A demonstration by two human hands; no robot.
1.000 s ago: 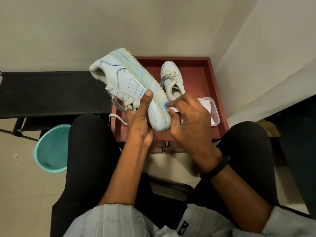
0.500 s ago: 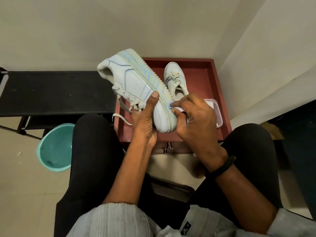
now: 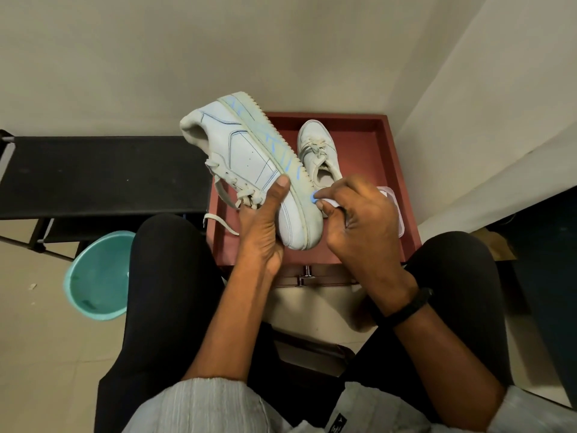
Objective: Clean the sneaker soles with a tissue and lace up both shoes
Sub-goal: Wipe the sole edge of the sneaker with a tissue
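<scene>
Holding: left hand (image 3: 260, 235), fingers curled round the raised sneaker (image 3: 246, 157) at 11 o'clock.
Tissue (image 3: 329, 202): pinched by right hand (image 3: 362, 226), against the sole.
Second sneaker (image 3: 315, 145): in tray (image 3: 368, 157) at 12 o'clock.

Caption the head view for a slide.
Left hand grips a white sneaker; right hand presses a tissue to its blue-marked sole.

no readable text anywhere. small dark tag (image 3: 336, 428) on the grey garment (image 3: 218, 407), bottom centre-right of frame: pale logo mark, too small to read. dark sticker (image 3: 86, 305) inside the teal basin (image 3: 103, 270), lower left: illegible. blue strokes (image 3: 276, 145) on the held sneaker (image 3: 249, 157) sole edge, upper centre: scribbles, not letters.
</scene>
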